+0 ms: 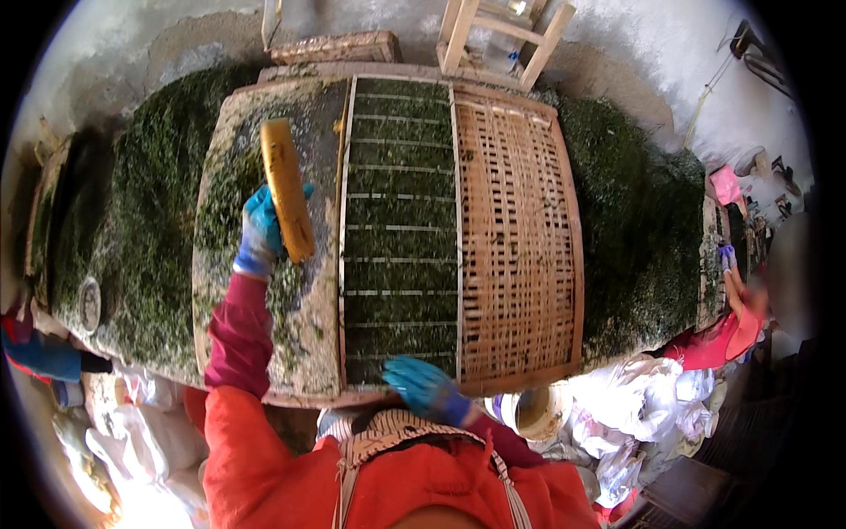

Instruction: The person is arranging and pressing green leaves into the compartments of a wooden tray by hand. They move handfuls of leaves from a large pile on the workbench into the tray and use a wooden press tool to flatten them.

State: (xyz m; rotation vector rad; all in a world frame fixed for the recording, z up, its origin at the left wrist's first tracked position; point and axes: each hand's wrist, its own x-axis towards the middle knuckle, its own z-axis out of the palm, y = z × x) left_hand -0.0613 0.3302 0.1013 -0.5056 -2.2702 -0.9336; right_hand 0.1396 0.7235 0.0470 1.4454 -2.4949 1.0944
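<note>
My left hand [261, 227], in a blue glove, grips a long yellowish wooden block [286, 189]. It holds the block above a stone-like board strewn with bits of green leafy matter [220, 212]. To the right of that board lies a long frame [460, 264] with pale crossbars, its narrow sections packed with dark green matter. At the frame's near end is my right hand [423, 388], also in a blue glove, its fingers stretched out and nothing visible in them. Whether it touches the frame I cannot tell.
A woven slatted rack [515, 238] adjoins the frame on its right. Green heaps [634, 229] spread at both sides. A wooden stool [502, 40] stands at the back. Near the front are a bucket [533, 414] and plastic bags [630, 401]. Other people work at far left and far right.
</note>
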